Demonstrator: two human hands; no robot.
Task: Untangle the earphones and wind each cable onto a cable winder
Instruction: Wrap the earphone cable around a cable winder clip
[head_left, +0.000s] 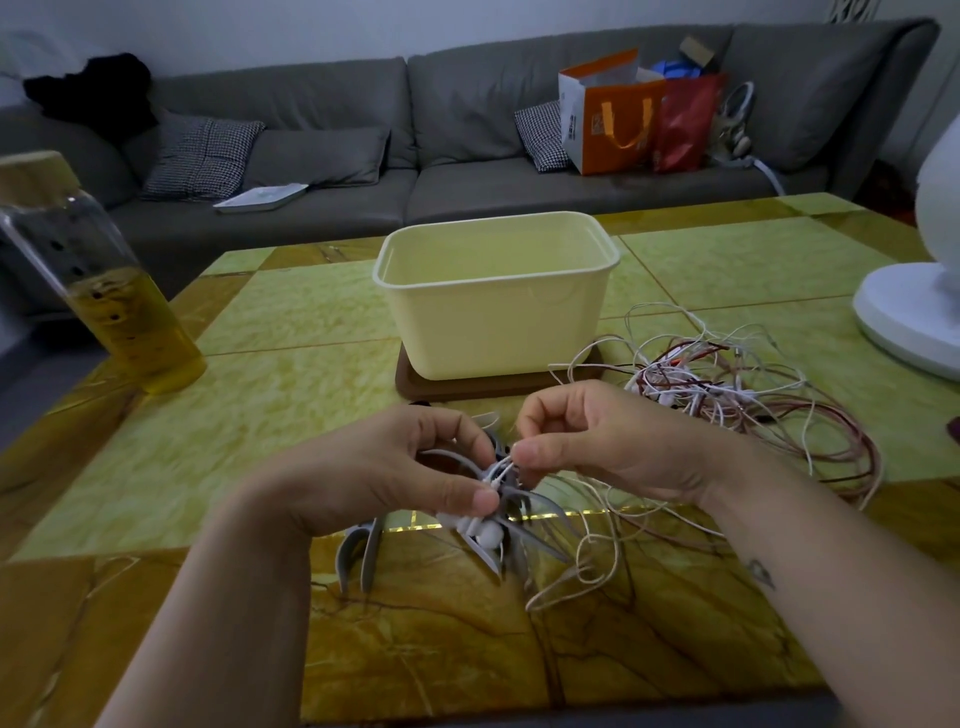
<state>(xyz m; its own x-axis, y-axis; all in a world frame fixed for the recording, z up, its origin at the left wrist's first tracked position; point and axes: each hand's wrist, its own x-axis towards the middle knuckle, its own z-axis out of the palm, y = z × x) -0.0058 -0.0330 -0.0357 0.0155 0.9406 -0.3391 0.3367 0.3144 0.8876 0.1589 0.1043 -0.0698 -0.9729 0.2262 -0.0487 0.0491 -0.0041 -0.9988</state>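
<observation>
Seating white cable on the grey cable winder (511, 499) near bench centre: left hand (395, 467) pinches winder, right hand (587, 441) pinches cable. Next comes steady winding; tangled earphones (727, 384) wait right.

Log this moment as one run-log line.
step: winding | left hand: holds grey winder | right hand: pinches white cable | cable pile: tangled
</observation>
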